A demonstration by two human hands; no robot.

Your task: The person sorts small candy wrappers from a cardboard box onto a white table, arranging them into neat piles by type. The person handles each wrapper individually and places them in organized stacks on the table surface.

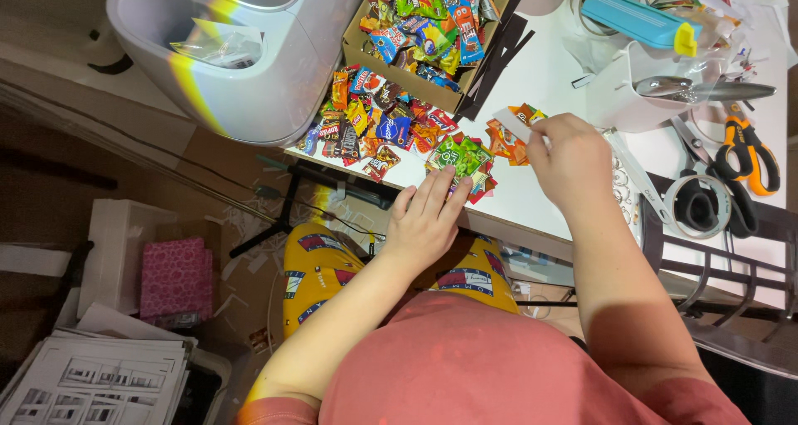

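My left hand (426, 217) rests flat at the white table's (532, 200) near edge, fingers spread, fingertips touching a small heap of green and red candy wrappers (462, 159). My right hand (573, 155) is raised above the table, fingers pinched on a small white paper piece (512, 122) beside some orange wrappers (505, 140). A larger spread of mixed candy wrappers (366, 121) lies further left. A cardboard box (416, 38) full of colourful candy packets sits behind it.
A white bin-like appliance (241, 51) stands left of the table. Orange-handled scissors (748, 155), a tape roll (698, 205), a blue-and-yellow tool (640, 22) on a white container and clutter fill the table's right side. A pink box (174, 279) and printed sheets (91, 379) lie on the floor.
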